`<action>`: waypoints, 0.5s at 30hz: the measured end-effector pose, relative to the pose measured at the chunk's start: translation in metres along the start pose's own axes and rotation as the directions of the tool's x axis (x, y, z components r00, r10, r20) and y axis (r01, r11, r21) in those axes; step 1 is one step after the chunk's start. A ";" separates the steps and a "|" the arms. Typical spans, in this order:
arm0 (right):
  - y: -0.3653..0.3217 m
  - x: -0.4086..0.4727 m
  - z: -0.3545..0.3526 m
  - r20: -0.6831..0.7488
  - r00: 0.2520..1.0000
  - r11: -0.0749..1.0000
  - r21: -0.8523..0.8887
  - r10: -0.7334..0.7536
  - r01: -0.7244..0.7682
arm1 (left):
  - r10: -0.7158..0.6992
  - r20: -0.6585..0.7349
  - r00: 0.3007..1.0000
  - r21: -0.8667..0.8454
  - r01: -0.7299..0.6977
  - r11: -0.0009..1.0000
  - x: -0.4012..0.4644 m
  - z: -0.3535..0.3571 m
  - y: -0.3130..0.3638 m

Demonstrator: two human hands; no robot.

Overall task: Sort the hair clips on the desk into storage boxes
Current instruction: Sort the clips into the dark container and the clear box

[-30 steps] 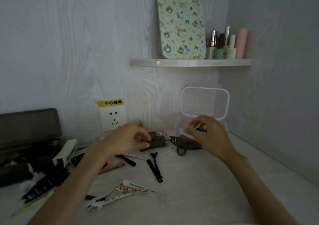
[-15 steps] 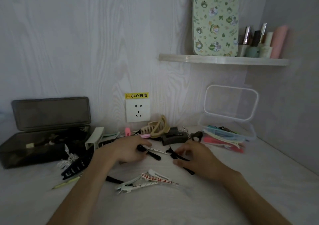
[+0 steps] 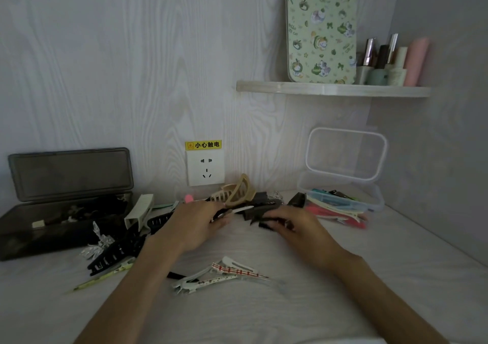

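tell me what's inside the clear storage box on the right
The clear storage box, lid open against the wall, holds a stack of flat hair clips: blue and pale ones on top, red or pink beneath, some spilling over its front edge. Anything lower in the stack is covered.

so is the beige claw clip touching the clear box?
Apart. Head view shows the beige claw clip near the socket, with dark clips and bare desk between it and the clear box.

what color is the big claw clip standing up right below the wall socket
Beige, a light tan; the claw clip shows in the head view, the only one.
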State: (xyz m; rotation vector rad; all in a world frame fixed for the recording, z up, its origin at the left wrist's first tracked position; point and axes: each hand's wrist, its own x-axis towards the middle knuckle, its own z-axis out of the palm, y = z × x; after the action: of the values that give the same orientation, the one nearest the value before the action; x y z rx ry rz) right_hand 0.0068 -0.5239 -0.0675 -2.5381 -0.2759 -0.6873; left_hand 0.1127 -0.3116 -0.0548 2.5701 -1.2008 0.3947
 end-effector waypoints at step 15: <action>0.097 -0.026 -0.081 -0.429 0.859 0.882 -0.237 0.280 -0.407 | -0.111 -0.284 0.952 -0.325 0.014 0.946 0.014 0.003 0.034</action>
State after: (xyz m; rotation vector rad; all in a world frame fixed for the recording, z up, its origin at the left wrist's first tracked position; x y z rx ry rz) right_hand -0.0189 -0.6498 -0.0590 -2.5683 0.4626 -1.1293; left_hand 0.0955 -0.3440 -0.0481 2.1712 -0.9797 0.5079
